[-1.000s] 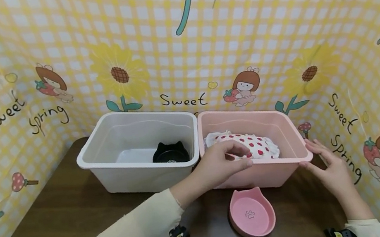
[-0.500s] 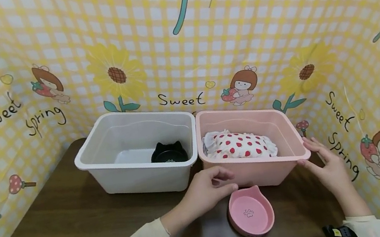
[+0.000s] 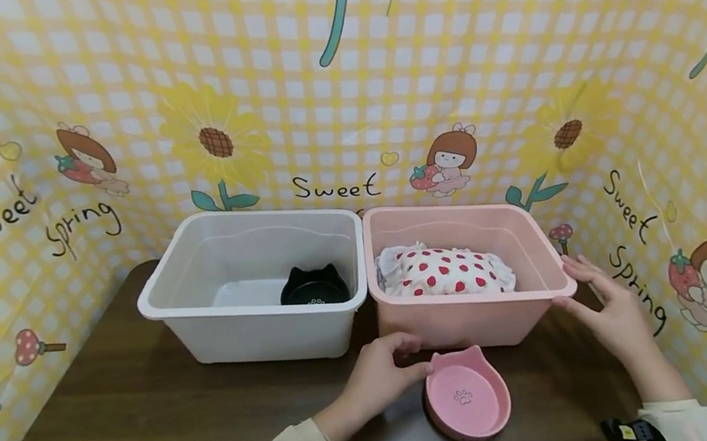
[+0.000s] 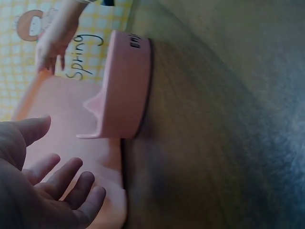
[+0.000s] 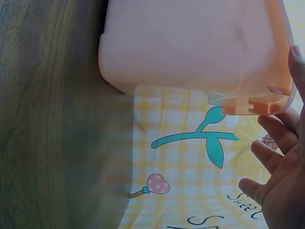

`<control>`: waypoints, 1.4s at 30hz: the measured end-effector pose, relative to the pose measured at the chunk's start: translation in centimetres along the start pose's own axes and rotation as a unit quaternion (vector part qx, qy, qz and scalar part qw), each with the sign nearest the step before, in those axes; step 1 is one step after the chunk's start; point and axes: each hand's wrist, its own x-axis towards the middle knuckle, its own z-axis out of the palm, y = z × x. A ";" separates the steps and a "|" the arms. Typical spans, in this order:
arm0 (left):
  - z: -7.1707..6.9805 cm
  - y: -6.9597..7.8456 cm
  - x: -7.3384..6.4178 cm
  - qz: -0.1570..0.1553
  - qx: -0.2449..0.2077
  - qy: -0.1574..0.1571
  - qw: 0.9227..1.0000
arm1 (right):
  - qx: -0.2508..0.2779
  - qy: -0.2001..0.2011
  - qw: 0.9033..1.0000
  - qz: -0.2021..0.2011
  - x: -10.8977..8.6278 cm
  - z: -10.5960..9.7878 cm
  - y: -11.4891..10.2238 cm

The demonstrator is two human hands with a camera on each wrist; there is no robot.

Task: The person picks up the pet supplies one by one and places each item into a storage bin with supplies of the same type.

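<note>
Here my relaxed, empty left hand [image 3: 379, 374] is near a round pink bowl [image 3: 473, 411]; my spread right hand [image 3: 613, 310] touches a rectangular pink bin [image 3: 475, 320].

"Sweet", "Spring" on checked backdrop [image 3: 306, 103]; paw prints on black bowl [image 3: 313, 288], pink bowl [image 3: 469, 410]; side lettering unclear

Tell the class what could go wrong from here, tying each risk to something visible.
The left grip, open beside the pink bowl, might nudge it along the table before getting hold.
The pink bowl stands close in front of the pink bin, so lifting it could knock the bin's wall.
The right grip meets the pink bin only at one corner; a push there could swing it into the white bin.
</note>
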 end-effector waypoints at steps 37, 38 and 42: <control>4.1 -1.6 1.8 -0.008 0.094 0.074 0.993 | 0.006 0.009 1.000 -0.008 -0.3 -0.1 -0.1; 4.1 -1.5 1.8 -0.009 0.098 0.077 0.992 | 0.008 0.009 1.000 -0.010 -0.2 0.0 -0.1; 4.2 -1.2 1.7 -0.012 0.106 0.081 0.991 | 0.012 0.006 1.000 -0.010 -0.1 -0.1 -0.1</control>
